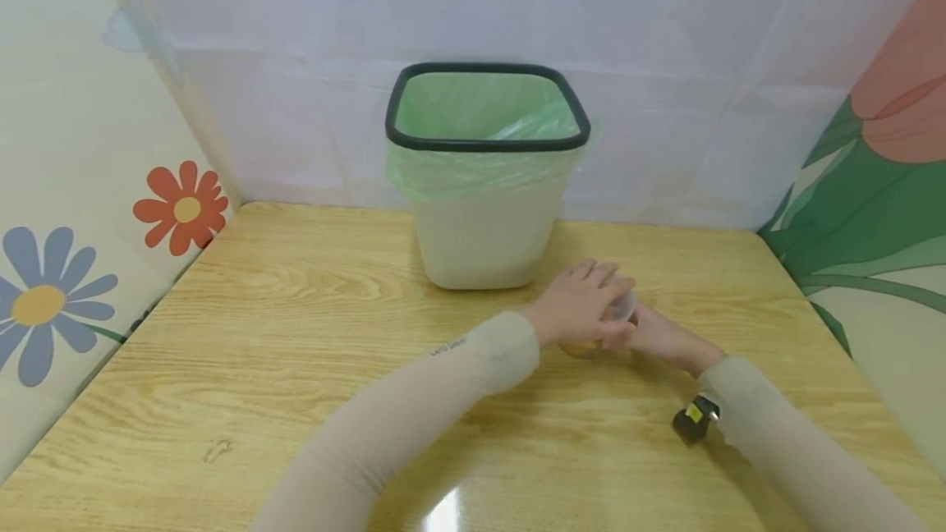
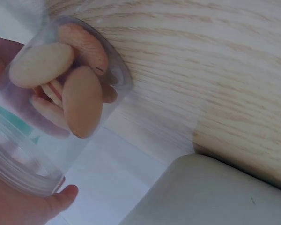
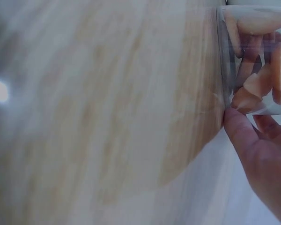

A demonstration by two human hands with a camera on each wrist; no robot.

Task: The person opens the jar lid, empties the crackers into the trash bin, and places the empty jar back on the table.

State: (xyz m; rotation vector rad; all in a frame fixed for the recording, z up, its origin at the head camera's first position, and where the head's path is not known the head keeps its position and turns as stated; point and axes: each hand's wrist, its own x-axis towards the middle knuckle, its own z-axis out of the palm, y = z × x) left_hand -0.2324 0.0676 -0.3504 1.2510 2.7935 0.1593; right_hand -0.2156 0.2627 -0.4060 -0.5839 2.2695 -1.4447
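A clear jar (image 2: 91, 143) with flat oval tan and orange-brown pieces (image 2: 83, 101) inside stands at the table's right middle. My left hand (image 1: 584, 306) reaches over its top and grips the ribbed clear lid (image 2: 25, 166), the thumb (image 2: 63, 197) along the lid's edge. Low on the jar's side, my right hand (image 1: 661, 335) holds it, thumb near the base in the right wrist view. From the head, most of the jar is hidden behind my hands. Whether the lid is loose, I cannot tell.
Behind and left of the jar stands a white bin (image 1: 484, 236) with a black rim and a green liner (image 1: 480, 171). The wooden table (image 1: 296, 286) meets a pale wall at the back and flower-patterned panels at both sides. A small black device (image 1: 696, 419) hangs at my right wrist.
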